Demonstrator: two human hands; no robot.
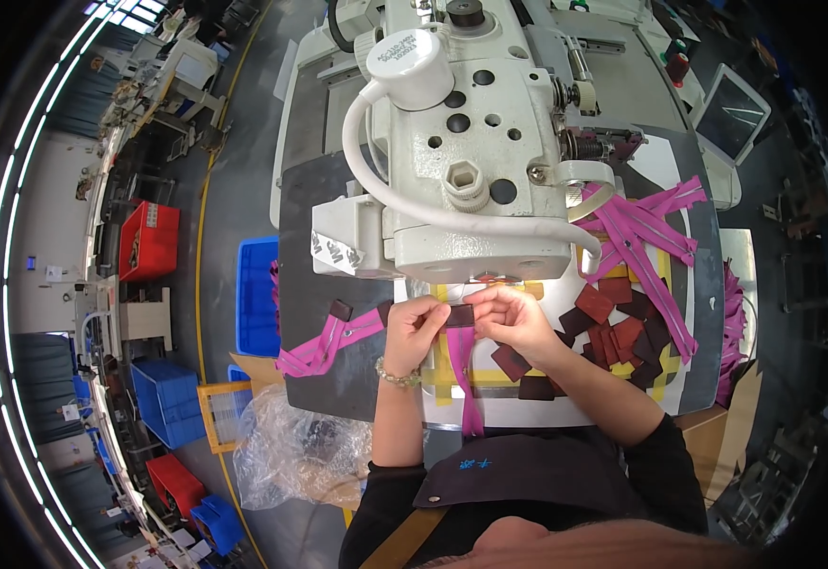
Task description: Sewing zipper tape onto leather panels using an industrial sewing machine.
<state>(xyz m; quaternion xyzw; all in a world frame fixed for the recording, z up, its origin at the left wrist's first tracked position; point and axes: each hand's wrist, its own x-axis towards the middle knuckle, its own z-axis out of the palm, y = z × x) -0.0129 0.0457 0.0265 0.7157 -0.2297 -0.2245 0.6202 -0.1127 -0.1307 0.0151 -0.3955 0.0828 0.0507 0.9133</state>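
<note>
My left hand [417, 327] grips the left end of a dark brown patch [461, 315] just below the sewing machine's head [480, 248]. My right hand [510, 318] pinches the patch's right end, its other fingers curled. A pink zipper strip [464, 375] hangs from the patch toward the table's front edge. Left of my hands lie more pink zippers [328, 346] with dark patches on their ends. To the right, red, brown and dark loose patches [594, 302] are heaped on a white, yellow-taped board [570, 389], and several pink zippers [665, 313] lie beside them.
The grey table [319, 398] surrounds the machine. A blue bin [253, 294] stands at its left, above a crumpled clear plastic bag [291, 446] and a yellow frame [219, 417]. A cardboard box [717, 455] is at the right. Coloured bins [167, 398] line the far left aisle.
</note>
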